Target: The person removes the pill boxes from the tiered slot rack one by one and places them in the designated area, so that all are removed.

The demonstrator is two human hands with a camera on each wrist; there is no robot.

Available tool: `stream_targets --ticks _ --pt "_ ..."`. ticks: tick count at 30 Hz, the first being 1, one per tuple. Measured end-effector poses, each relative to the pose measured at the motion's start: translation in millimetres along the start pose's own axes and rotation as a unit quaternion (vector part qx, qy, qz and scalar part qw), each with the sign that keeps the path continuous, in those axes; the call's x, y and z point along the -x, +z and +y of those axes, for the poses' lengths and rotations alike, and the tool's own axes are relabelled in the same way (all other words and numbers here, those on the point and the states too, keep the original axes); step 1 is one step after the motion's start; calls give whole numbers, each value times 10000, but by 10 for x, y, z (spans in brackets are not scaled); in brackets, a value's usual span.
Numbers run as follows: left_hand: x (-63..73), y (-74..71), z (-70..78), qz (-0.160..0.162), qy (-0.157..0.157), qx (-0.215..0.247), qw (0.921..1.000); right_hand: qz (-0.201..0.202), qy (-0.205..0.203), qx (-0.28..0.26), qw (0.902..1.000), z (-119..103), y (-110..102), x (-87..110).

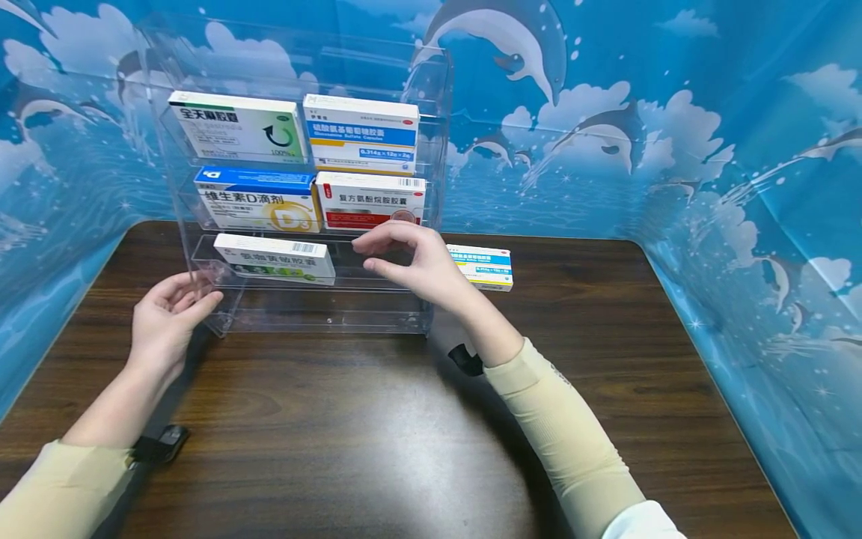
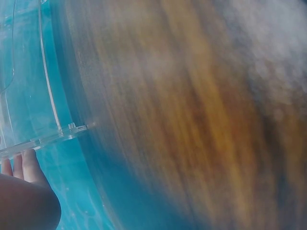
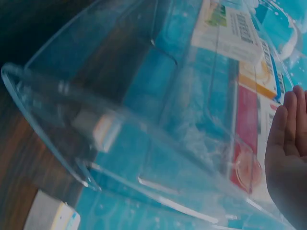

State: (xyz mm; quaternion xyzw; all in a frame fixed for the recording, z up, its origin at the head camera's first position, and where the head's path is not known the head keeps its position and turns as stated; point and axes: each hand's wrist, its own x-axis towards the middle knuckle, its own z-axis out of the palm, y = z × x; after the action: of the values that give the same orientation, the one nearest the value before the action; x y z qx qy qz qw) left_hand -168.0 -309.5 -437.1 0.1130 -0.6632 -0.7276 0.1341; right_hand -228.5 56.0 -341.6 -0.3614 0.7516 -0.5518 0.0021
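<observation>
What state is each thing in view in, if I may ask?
Clear rack: upright on the table
Green-and-white box: looks closed, top left
Blue-banded box: looks closed, top right
Blue-topped box: looks closed, middle left
Red-banded box: looks closed, middle right
White-and-green box: looks closed, lower left
Loose box: on the table, partly hidden
Left grip: holding the rack's left side
Right grip: raised, holding nothing

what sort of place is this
Probably a staged tabletop setup rather than a real pharmacy: a dolphin-print backdrop hangs behind a dark wooden table, where a clear rack holds medicine boxes.
</observation>
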Motion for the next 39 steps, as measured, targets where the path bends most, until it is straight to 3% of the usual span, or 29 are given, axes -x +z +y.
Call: stream_targets --ticks 6,21,30,39 --pt "-4 1 -6 -48 38 168 9998 -50 121 174 9998 63 149 -78" --pt "8 7 27 -13 -31 -47 10000 149 710 619 9954 99 389 -259" --pt "7 11 10 -75 -13 76 9999 649 559 1240 9886 196 555 -235" --pt "5 2 13 -93 -11 177 9998 878 530 1339 9857 228 687 -256"
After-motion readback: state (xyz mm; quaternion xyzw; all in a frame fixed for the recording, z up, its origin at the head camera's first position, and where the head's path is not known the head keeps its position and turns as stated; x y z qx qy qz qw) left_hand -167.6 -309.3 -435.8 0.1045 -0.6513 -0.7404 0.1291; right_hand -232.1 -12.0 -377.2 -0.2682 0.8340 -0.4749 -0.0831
